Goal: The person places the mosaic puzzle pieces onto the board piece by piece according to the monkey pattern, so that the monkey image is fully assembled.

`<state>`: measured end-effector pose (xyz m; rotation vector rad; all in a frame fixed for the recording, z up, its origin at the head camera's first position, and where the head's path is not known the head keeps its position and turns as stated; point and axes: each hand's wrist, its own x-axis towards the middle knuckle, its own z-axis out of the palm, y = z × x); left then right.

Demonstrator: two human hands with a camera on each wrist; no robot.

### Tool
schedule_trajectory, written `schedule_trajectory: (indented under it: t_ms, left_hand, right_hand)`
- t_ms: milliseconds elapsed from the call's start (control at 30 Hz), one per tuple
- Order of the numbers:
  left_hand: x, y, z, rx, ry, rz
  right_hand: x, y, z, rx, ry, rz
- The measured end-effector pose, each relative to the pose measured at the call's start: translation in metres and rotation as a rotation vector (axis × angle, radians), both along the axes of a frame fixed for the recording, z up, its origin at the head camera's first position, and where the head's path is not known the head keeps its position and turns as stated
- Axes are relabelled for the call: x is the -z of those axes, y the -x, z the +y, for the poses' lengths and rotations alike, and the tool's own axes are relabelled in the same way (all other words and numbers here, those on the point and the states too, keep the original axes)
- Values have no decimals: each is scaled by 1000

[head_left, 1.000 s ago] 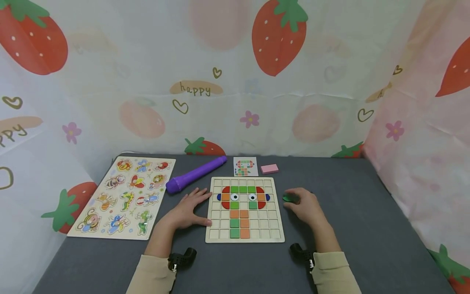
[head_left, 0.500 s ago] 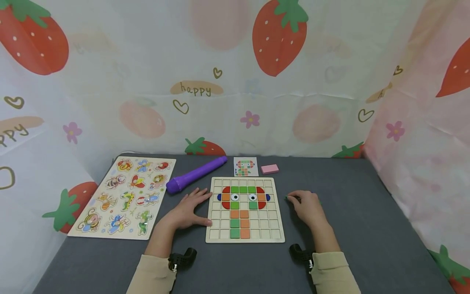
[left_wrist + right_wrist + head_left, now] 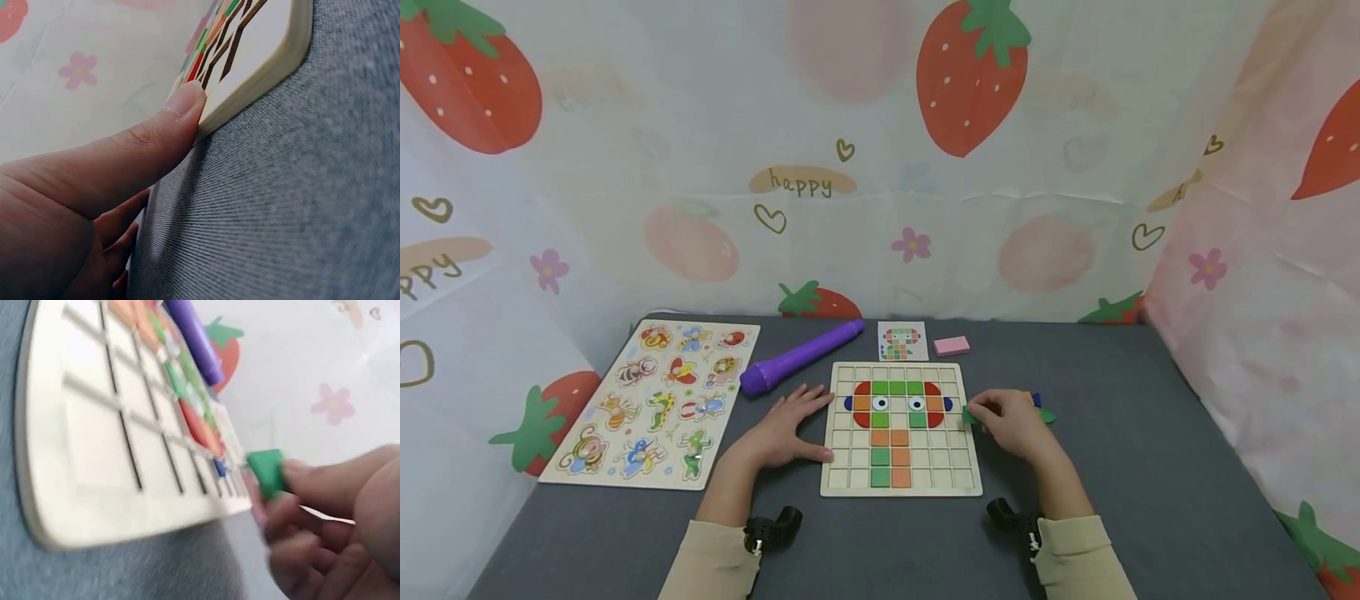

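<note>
A pale wooden grid board (image 3: 936,477) bears coloured tiles forming a face with two eyes and a column of orange and green squares below. My left hand (image 3: 786,429) rests at the board's left side with fingers spread, its thumb (image 3: 153,140) on the edge. Between thumb and fingers, my right hand (image 3: 1013,423) pinches a small green tile (image 3: 267,472), held up by the board's right edge. Behind that hand a green piece (image 3: 1048,415) and a dark blue piece (image 3: 1037,399) show, partly hidden by it.
Above the board lie a small pattern card (image 3: 883,329) and a pink block (image 3: 951,346). A purple microphone-shaped stick (image 3: 801,358) slants at the upper left. Further left is a board with several insect pictures (image 3: 625,467). A strawberry-print curtain (image 3: 880,250) stands behind the grey table.
My right hand has turned and moved left to the board's right edge with the green tile, uncovering pieces behind it. My left hand stays put.
</note>
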<state>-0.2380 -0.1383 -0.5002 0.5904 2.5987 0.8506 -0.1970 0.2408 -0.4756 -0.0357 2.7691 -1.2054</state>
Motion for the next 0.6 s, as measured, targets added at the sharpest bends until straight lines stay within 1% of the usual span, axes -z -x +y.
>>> schedule_trajectory:
  t_ms: [133,300,400,467,533,600]
  left_hand:
    - [1,0,0,1,2,-1]
    - [1,1,0,-1,-1,-1]
    - [1,1,0,-2,-1,0]
    - [1,1,0,0,1,4]
    - [1,1,0,5,2,8]
    - [1,1,0,9,3,10]
  right_hand:
    - [-4,-2,-8,-71,23,-17]
    - [-4,-3,-16,-150,41,25]
    - [-4,-3,-23,-219,51,33]
    - [-4,-3,-27,-251,54,25]
    - [-4,-4,-32,-277,58,10]
    - [-4,-4,-36,-280,65,-5]
